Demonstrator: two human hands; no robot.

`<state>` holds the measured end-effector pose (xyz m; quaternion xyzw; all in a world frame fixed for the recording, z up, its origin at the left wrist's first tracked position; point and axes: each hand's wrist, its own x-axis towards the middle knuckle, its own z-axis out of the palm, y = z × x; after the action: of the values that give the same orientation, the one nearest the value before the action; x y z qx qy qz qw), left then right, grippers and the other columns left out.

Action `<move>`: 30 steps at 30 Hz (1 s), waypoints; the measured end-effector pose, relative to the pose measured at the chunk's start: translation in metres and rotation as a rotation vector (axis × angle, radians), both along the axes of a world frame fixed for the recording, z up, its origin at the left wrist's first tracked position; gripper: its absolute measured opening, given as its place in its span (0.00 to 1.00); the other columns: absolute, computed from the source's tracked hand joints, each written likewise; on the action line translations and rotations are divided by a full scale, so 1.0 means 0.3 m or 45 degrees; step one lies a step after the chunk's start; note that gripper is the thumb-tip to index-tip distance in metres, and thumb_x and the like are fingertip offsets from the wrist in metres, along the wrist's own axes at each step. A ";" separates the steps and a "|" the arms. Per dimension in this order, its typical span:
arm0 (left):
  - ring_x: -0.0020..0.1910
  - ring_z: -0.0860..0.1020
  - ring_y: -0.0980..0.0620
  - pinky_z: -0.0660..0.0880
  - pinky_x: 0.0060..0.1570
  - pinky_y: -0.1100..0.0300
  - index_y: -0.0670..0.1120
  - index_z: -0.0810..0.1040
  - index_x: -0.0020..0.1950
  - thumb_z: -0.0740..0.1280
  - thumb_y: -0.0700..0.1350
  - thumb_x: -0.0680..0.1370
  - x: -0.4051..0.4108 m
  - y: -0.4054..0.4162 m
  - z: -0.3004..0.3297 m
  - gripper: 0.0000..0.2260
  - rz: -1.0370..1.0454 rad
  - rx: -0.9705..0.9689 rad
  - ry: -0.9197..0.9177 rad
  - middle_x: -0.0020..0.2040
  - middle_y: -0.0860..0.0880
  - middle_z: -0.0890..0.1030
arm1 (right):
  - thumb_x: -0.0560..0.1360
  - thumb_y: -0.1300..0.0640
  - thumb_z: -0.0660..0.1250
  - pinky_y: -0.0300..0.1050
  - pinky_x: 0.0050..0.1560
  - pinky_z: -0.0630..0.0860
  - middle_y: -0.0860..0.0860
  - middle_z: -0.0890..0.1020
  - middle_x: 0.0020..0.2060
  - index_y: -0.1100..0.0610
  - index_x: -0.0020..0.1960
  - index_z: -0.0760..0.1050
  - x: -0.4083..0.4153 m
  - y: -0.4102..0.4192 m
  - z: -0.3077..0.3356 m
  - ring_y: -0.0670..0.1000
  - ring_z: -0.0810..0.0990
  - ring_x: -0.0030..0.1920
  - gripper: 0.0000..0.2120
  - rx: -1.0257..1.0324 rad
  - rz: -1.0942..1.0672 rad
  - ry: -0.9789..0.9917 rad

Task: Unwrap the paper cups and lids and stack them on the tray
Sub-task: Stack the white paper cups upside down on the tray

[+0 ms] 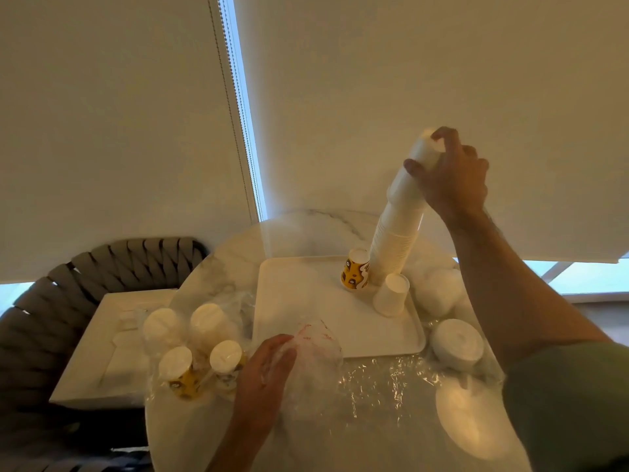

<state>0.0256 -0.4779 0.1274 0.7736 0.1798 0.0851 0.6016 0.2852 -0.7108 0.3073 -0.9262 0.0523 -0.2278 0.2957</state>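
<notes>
The right hand (449, 172) grips the top of a tall stack (398, 226) of white cups, fingers curled round its upper end. The stack's foot stands on the tray (306, 301) at the far side, and its long axis leans up and to the right, so the hand is well above the tray and off to the right of the foot; squaring it up likely means bringing the top back left over the base. Touching the foot are a yellow cup (355, 270) and a white cup (391, 294), both upside down on the tray. The left hand (265, 366), nearer the person at the tray's near edge, holds a crumpled clear wrapper (316, 352), fingers partly veiled by it. Left of it on the counter (211, 267) stand four wrapped stacks (197, 349). Right of the tray lie lids (457, 342) in plastic; how many is hard to make out, and glare blurs the near ones.
</notes>
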 end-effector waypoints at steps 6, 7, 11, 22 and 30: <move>0.53 0.81 0.62 0.77 0.55 0.63 0.55 0.80 0.56 0.67 0.61 0.74 0.003 0.006 0.007 0.15 0.027 -0.076 -0.043 0.51 0.63 0.83 | 0.78 0.46 0.66 0.55 0.50 0.69 0.57 0.69 0.69 0.42 0.74 0.63 0.024 -0.012 -0.115 0.66 0.66 0.66 0.27 -0.160 0.059 0.345; 0.53 0.81 0.62 0.77 0.55 0.62 0.55 0.80 0.56 0.68 0.60 0.76 0.005 0.006 0.017 0.13 0.025 -0.094 -0.049 0.51 0.63 0.83 | 0.78 0.45 0.66 0.57 0.52 0.71 0.57 0.67 0.70 0.41 0.75 0.62 0.025 -0.011 -0.113 0.66 0.64 0.67 0.27 -0.166 0.059 0.347; 0.53 0.81 0.61 0.76 0.56 0.62 0.57 0.78 0.54 0.67 0.59 0.76 0.027 0.016 0.047 0.10 0.054 -0.195 -0.041 0.50 0.62 0.83 | 0.74 0.43 0.71 0.63 0.63 0.70 0.54 0.59 0.76 0.44 0.75 0.62 -0.016 0.004 -0.094 0.64 0.61 0.71 0.32 -0.215 0.033 0.240; 0.55 0.80 0.63 0.77 0.51 0.67 0.57 0.78 0.58 0.63 0.47 0.82 0.083 0.049 0.153 0.08 0.191 -0.567 -0.167 0.51 0.65 0.83 | 0.77 0.44 0.70 0.38 0.47 0.75 0.46 0.80 0.54 0.51 0.65 0.76 -0.406 0.121 -0.296 0.46 0.79 0.50 0.19 0.343 0.812 0.910; 0.57 0.82 0.53 0.80 0.57 0.51 0.51 0.78 0.61 0.61 0.48 0.84 0.125 0.073 0.201 0.09 0.275 -0.986 -0.190 0.55 0.55 0.84 | 0.72 0.51 0.75 0.49 0.59 0.78 0.47 0.85 0.56 0.50 0.57 0.81 -0.567 0.208 -0.407 0.49 0.83 0.57 0.15 1.068 1.046 0.955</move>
<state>0.0631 -0.4559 0.1877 0.4583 0.2346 0.1295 0.8474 0.1150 -0.6485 0.1853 -0.6948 -0.1202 0.2774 0.6526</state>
